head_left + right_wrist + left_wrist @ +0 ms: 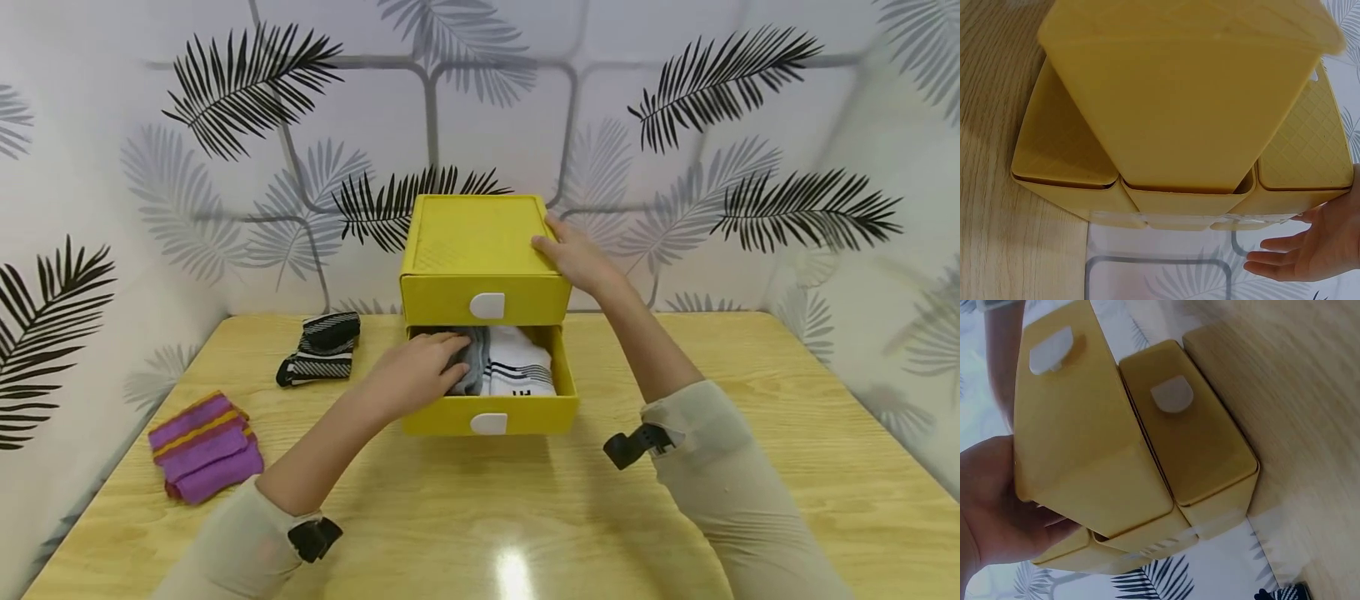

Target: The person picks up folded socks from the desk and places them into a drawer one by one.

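In head view, the left hand [416,373] touches grey cloth [476,367] inside the pulled-out drawer [442,415], grip unclear. The right hand [581,254], fingers extended, rests against the yellow unit [476,233]. Only wrist views show the lowest drawer [1200,447].

I'm looking at a light wood table [465,517], its grain running sideways, with a bright glare toward the front. At the back, near the middle, I have the yellow drawer unit [480,237] standing on it. To its left I see black-and-white socks [322,348] and, nearer me, folded purple socks [208,450] by the left edge.
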Demonstrator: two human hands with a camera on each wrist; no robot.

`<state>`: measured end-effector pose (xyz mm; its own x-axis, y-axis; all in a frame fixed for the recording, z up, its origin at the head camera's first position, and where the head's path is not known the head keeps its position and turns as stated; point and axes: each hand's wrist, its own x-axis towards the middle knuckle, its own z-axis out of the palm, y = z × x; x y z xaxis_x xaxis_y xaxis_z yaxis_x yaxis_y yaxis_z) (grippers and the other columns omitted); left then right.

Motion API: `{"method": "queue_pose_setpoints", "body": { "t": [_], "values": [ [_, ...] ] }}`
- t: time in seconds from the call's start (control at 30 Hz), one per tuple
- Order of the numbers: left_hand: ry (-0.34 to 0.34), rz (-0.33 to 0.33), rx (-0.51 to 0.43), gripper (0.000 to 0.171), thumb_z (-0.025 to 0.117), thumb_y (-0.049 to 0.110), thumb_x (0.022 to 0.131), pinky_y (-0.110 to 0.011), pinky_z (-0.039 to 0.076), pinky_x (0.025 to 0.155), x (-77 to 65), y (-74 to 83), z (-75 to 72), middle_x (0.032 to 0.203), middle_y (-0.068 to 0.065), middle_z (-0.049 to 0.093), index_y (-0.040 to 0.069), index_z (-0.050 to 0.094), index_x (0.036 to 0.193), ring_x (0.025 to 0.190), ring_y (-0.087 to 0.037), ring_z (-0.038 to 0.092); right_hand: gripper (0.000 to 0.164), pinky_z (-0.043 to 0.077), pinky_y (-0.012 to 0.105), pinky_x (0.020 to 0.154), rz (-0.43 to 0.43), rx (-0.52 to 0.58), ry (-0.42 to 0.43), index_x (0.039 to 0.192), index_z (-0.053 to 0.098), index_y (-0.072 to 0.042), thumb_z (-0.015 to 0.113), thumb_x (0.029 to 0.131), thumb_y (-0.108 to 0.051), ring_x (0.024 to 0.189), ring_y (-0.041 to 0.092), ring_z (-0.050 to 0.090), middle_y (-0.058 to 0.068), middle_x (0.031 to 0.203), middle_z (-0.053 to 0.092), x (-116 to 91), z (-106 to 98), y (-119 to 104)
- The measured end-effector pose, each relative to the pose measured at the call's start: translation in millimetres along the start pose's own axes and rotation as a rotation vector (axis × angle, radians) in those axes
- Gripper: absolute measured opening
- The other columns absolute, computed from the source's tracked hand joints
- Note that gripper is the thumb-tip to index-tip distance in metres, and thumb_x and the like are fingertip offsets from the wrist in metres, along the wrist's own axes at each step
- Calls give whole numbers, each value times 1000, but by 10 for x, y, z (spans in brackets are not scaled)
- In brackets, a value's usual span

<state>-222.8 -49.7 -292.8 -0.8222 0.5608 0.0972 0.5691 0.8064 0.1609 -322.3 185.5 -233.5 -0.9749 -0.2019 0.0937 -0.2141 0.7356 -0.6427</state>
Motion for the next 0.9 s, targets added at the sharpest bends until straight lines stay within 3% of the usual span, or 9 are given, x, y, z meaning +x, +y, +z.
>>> {"method": "queue_pose_setpoints", "body": {
  "t": [0.1,0.17,0.2,0.23,0.3,0.4,0.5,0.67,0.9],
  "values": [
    [243,36,-112,33,56,24,93,-38,43,91,-175,141,50,122,-7,56,7,59,122,112,-24,50,62,10,43,108,11,6,-13,148,10,-6,34,98,-35,136,30,10,16,150,13,-12,22,-2],
    [362,95,-321,24,60,17,90,-33,47,84,-311,282,106,109,-5,62,5,65,111,100,-20,56,62,9,43,108,13,13,-16,148,10,-6,34,98,-34,136,30,10,16,150,12,-13,30,-2],
    [369,119,-462,20,61,16,90,-31,49,80,-380,358,143,103,-3,64,5,66,106,94,-17,58,62,9,43,108,11,15,-16,148,10,-6,34,99,-34,136,30,9,17,150,12,-10,33,-2],
    [342,147,-626,18,61,14,90,-30,50,77,-442,432,186,98,-3,65,3,66,103,89,-15,59,62,9,43,108,8,20,-15,148,9,-6,34,99,-34,136,30,9,17,150,12,-6,33,1],
    [182,135,-996,19,58,13,91,-29,51,74,-538,562,289,93,-6,65,-1,65,103,81,-14,61,62,9,43,108,-1,24,-12,148,9,-5,34,99,-33,136,30,9,17,150,12,4,31,7],
    [-118,-43,-1451,31,51,18,95,-33,50,79,-602,675,459,98,-12,64,-8,57,111,85,-20,63,62,8,43,108,1,31,-11,148,8,-4,34,99,-33,136,29,8,16,150,10,20,23,18],
    [-255,-242,-1757,47,45,25,97,-39,46,87,-580,684,603,112,-22,58,-14,43,124,99,-32,59,62,7,43,108,11,25,-14,148,8,-6,34,99,-34,136,29,7,15,151,10,25,10,20],
    [-243,-404,-2031,67,47,36,95,-41,40,94,-484,580,715,131,-29,41,-14,28,134,119,-42,41,62,8,44,108,15,16,-23,148,7,-7,34,99,-35,136,29,8,15,151,10,19,9,21],
    [-242,-432,-2125,64,50,37,94,-37,41,94,-383,497,682,131,-27,42,-13,34,131,122,-40,38,62,7,44,108,9,18,-17,148,7,-7,33,99,-35,136,28,7,14,151,10,-2,3,8]
  ]
}}
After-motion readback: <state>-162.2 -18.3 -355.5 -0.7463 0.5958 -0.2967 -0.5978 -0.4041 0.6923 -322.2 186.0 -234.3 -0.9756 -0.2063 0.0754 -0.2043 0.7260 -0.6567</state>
